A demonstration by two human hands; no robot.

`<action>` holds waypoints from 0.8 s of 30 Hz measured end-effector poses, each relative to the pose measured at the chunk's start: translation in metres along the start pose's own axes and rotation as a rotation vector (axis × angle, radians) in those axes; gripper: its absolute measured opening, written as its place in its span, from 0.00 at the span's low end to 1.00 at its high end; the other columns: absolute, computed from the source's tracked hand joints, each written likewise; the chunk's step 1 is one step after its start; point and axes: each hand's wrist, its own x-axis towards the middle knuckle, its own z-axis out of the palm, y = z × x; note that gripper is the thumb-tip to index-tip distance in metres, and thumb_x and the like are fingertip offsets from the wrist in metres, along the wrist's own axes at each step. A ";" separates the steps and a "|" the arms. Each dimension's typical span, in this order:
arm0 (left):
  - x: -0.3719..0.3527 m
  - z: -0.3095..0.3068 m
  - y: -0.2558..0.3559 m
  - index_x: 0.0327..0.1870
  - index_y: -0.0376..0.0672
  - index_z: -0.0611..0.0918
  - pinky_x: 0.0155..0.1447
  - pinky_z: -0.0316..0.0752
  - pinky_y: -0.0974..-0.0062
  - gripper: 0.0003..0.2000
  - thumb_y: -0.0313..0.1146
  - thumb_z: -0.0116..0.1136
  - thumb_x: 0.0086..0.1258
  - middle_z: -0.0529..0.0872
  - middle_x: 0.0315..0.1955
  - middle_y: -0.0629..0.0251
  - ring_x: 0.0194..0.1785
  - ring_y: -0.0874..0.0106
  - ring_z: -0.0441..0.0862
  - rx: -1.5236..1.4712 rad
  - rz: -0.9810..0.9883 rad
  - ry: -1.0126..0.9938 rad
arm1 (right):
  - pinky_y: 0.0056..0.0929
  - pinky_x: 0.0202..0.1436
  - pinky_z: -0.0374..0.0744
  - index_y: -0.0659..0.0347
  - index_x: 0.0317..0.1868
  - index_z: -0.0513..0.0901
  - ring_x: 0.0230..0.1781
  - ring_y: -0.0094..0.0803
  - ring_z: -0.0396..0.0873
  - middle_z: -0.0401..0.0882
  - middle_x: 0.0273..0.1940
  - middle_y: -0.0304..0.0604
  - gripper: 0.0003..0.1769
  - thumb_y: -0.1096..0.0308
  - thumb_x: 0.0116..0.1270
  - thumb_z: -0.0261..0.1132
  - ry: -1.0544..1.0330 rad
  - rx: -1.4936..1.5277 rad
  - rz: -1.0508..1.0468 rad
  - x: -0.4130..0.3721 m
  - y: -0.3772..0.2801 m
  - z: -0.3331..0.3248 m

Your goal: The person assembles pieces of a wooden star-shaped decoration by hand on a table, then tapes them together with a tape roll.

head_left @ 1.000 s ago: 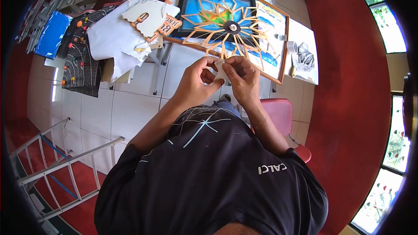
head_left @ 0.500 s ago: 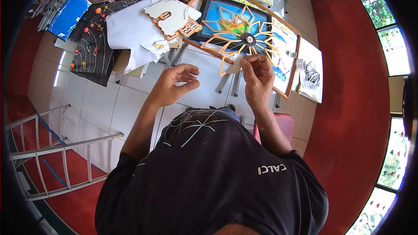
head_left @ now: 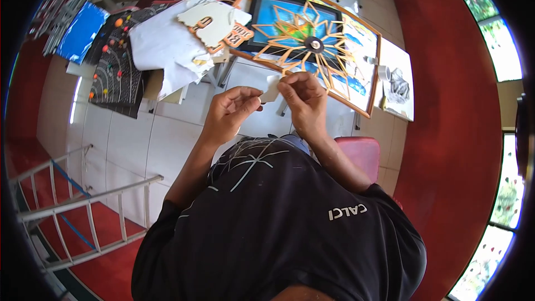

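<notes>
Between my two hands is a small whitish piece (head_left: 271, 90), flat like paper or tape. My left hand (head_left: 231, 112) pinches its left edge between thumb and fingers. The right edge is pinched by my right hand (head_left: 305, 100). Just beyond my hands, a star-shaped ornament of thin orange sticks (head_left: 315, 44) with a dark round hub lies over a black-framed picture (head_left: 267, 14). Both rest on a larger wood-framed board (head_left: 374, 78).
Torn white sheets (head_left: 161, 39) and a cut-out lettered board (head_left: 214, 22) lie at the back left, beside a black panel with coloured balls (head_left: 117, 78). A metal ladder (head_left: 106, 198) stands lower left. A red chair (head_left: 359, 156) is at my right. A tape roll (head_left: 383, 73) is farther right.
My right hand has moved left with the whitish piece. My left hand has moved right and closed on its other edge. The view has shifted slightly.
</notes>
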 end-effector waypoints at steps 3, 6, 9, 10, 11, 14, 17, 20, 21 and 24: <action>0.001 0.004 -0.007 0.52 0.30 0.81 0.54 0.79 0.73 0.11 0.28 0.58 0.75 0.87 0.41 0.58 0.44 0.72 0.85 0.026 -0.013 -0.031 | 0.16 0.36 0.73 0.64 0.40 0.77 0.33 0.15 0.77 0.82 0.33 0.35 0.06 0.77 0.68 0.67 -0.001 -0.003 0.022 -0.005 0.000 -0.006; 0.005 0.009 -0.007 0.52 0.30 0.81 0.54 0.79 0.73 0.11 0.27 0.58 0.74 0.88 0.41 0.58 0.45 0.72 0.85 -0.010 -0.038 -0.045 | 0.17 0.36 0.74 0.64 0.40 0.77 0.33 0.15 0.77 0.82 0.33 0.34 0.06 0.77 0.68 0.67 0.027 -0.008 0.037 -0.007 -0.002 -0.011; 0.007 0.016 -0.005 0.51 0.29 0.81 0.51 0.78 0.78 0.12 0.28 0.60 0.74 0.87 0.39 0.61 0.43 0.76 0.84 -0.048 -0.066 -0.045 | 0.17 0.36 0.73 0.64 0.40 0.77 0.33 0.15 0.77 0.82 0.33 0.34 0.06 0.77 0.68 0.68 0.045 -0.012 0.035 -0.009 -0.004 -0.018; 0.008 0.019 -0.005 0.51 0.29 0.81 0.50 0.78 0.80 0.12 0.28 0.61 0.73 0.87 0.37 0.62 0.42 0.78 0.84 -0.057 -0.077 -0.044 | 0.16 0.36 0.73 0.64 0.41 0.77 0.32 0.15 0.76 0.82 0.33 0.34 0.06 0.77 0.68 0.68 0.047 -0.012 0.026 -0.010 -0.003 -0.019; 0.009 0.021 -0.006 0.50 0.29 0.81 0.50 0.78 0.81 0.11 0.28 0.62 0.73 0.87 0.37 0.63 0.42 0.78 0.83 -0.045 -0.070 -0.035 | 0.16 0.35 0.73 0.64 0.41 0.77 0.32 0.14 0.76 0.82 0.33 0.34 0.06 0.77 0.68 0.68 0.050 -0.012 0.016 -0.011 -0.002 -0.020; 0.010 0.025 -0.014 0.47 0.30 0.82 0.48 0.77 0.81 0.09 0.27 0.62 0.73 0.87 0.35 0.64 0.41 0.79 0.83 -0.014 -0.029 -0.014 | 0.14 0.33 0.71 0.65 0.41 0.77 0.30 0.12 0.75 0.82 0.33 0.34 0.06 0.77 0.67 0.68 0.017 -0.092 0.070 -0.016 -0.006 -0.022; 0.010 0.027 -0.017 0.43 0.32 0.83 0.45 0.76 0.83 0.06 0.27 0.63 0.72 0.87 0.33 0.65 0.38 0.80 0.83 0.043 0.045 0.019 | 0.13 0.28 0.67 0.65 0.48 0.76 0.26 0.10 0.70 0.82 0.34 0.34 0.13 0.77 0.66 0.68 -0.010 -0.134 0.015 -0.019 -0.002 -0.020; 0.010 0.027 -0.015 0.41 0.33 0.83 0.43 0.76 0.83 0.05 0.27 0.63 0.72 0.87 0.32 0.66 0.35 0.81 0.82 0.182 0.125 0.050 | 0.14 0.26 0.65 0.66 0.55 0.74 0.24 0.10 0.67 0.81 0.35 0.35 0.20 0.75 0.65 0.70 -0.044 -0.168 0.020 -0.019 -0.001 -0.021; 0.010 0.027 -0.013 0.41 0.33 0.83 0.42 0.76 0.84 0.05 0.27 0.63 0.72 0.87 0.31 0.67 0.34 0.82 0.81 0.242 0.152 0.055 | 0.14 0.26 0.65 0.66 0.55 0.74 0.23 0.10 0.67 0.81 0.37 0.36 0.20 0.74 0.65 0.70 -0.051 -0.178 0.023 -0.020 0.000 -0.021; 0.005 0.028 -0.012 0.41 0.33 0.83 0.41 0.75 0.83 0.06 0.27 0.62 0.72 0.86 0.31 0.67 0.33 0.82 0.80 0.268 0.186 0.112 | 0.15 0.25 0.65 0.65 0.55 0.75 0.22 0.11 0.65 0.78 0.41 0.37 0.19 0.72 0.67 0.69 -0.057 -0.357 -0.048 -0.021 -0.004 -0.017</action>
